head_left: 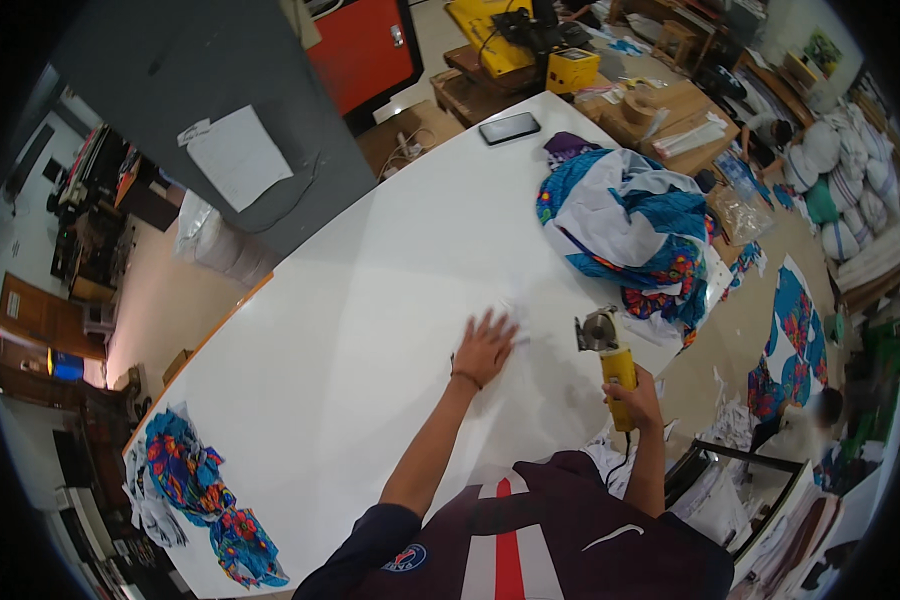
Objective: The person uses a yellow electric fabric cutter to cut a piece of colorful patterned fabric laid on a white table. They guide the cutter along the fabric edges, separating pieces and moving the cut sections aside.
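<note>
My left hand rests on the white table with its fingers spread, a dark band round the wrist. Something small and whitish shows at the fingertips; I cannot make out what it is. In my right hand is a yellow electric rotary fabric cutter, its round metal blade pointing away from me. A dark cord hangs from the cutter's lower end. Beyond the cutter lies a heap of blue, white and flower-printed fabric at the table's right side.
A phone lies at the table's far end. Folded printed fabric sits at the near left edge. A grey cabinet with papers stands beyond the left edge. On the right are cardboard boxes, fabric cuttings on the floor, and people.
</note>
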{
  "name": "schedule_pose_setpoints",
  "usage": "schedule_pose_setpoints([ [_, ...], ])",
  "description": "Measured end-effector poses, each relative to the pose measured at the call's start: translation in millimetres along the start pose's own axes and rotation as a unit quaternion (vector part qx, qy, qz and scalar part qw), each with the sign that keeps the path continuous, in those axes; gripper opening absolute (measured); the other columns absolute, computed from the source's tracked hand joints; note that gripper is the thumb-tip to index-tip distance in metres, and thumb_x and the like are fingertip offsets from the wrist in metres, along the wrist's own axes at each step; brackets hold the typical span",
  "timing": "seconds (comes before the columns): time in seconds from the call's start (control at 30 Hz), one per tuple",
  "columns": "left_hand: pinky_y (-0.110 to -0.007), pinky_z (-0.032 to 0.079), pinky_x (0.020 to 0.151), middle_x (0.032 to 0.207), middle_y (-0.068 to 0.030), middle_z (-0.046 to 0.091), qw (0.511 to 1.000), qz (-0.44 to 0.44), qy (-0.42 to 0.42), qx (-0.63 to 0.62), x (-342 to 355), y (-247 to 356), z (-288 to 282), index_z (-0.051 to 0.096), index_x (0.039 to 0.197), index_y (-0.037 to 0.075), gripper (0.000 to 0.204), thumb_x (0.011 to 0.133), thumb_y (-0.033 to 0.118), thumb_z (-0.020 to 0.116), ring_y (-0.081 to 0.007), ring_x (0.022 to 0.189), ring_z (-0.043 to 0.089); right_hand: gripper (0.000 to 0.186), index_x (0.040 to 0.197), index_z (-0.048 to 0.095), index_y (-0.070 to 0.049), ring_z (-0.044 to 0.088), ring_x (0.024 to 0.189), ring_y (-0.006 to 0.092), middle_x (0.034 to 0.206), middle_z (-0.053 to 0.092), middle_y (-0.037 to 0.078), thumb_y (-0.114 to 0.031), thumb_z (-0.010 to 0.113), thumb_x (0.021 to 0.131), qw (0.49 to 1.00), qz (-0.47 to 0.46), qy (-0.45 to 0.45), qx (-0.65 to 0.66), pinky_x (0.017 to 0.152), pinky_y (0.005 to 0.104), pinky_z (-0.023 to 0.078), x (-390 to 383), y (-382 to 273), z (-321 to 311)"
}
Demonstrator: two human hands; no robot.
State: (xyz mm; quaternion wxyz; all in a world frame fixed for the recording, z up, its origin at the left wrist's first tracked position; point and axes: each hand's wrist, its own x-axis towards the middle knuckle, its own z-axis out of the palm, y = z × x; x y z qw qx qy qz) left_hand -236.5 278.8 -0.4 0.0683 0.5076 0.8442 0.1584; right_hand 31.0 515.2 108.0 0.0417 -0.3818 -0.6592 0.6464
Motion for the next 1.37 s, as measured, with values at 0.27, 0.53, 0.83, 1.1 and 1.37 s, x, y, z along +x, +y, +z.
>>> schedule_pose_setpoints([
  [0.27, -0.051, 0.044, 0.117, 0.142, -0.0152, 0.066, 0.992, 0.051, 0.049, -0.104, -210, 63, -1, 0.070, 0.131, 0.007, 0.035, 0.096, 0.012, 0.068, -0.0340, 0.140, 0.057, 0.044, 0.111, 0.070, 0.002, 0.070, 0.074, 0.0182, 0.091, 0.072, 0.009, -0.026, 0.083, 0.081, 0.998, 0.018, -0.044, -0.030, 0.068, 0.0339, 0.059, 71, 17, 32],
  [0.53, -0.053, 0.046, 0.107, 0.133, -0.0181, 0.063, 0.951, -0.297, 0.082, -0.027, -433, 128, 34, 0.071, 0.123, 0.007, 0.033, 0.092, 0.015, 0.073, -0.0411, 0.128, 0.056, 0.055, 0.116, 0.068, 0.008, 0.072, 0.074, 0.0224, 0.089, 0.071, 0.014, -0.028, 0.085, 0.079, 0.984, 0.031, -0.142, -0.099, 0.067, 0.0369, 0.059, 151, -10, 54],
  [0.83, -0.044, 0.055, 0.082, 0.092, -0.0121, 0.072, 0.897, -0.414, 0.108, -0.106, -453, 179, 21, 0.075, 0.096, 0.005, 0.014, 0.085, 0.012, 0.081, -0.0324, 0.087, 0.069, 0.074, 0.127, 0.071, -0.004, 0.074, 0.101, 0.0367, 0.109, 0.076, 0.022, -0.056, 0.083, 0.075, 0.915, -0.127, 0.009, -0.382, 0.090, 0.0452, 0.058, 189, -83, 87],
  [1.1, -0.037, 0.053, 0.065, 0.081, -0.0135, 0.072, 0.833, -0.237, 0.496, 0.057, -206, 96, -227, 0.075, 0.089, -0.002, 0.003, 0.087, -0.004, 0.077, -0.0292, 0.071, 0.067, 0.044, 0.120, 0.073, -0.005, 0.073, 0.101, 0.0348, 0.108, 0.076, 0.017, -0.031, 0.083, 0.086, 0.863, -0.356, 0.089, -0.347, 0.089, 0.0431, 0.057, 175, -61, 75],
  [1.37, -0.047, 0.055, 0.072, 0.093, -0.0216, 0.073, 0.683, 0.151, 0.661, 0.271, -243, 164, -452, 0.068, 0.108, -0.009, 0.042, 0.108, 0.027, 0.046, -0.0318, 0.080, 0.067, 0.038, 0.123, 0.068, 0.002, 0.068, 0.081, 0.0133, 0.092, 0.075, 0.009, -0.016, 0.082, 0.092, 0.958, -0.251, 0.033, -0.138, 0.075, 0.0304, 0.055, 116, -52, -26],
])
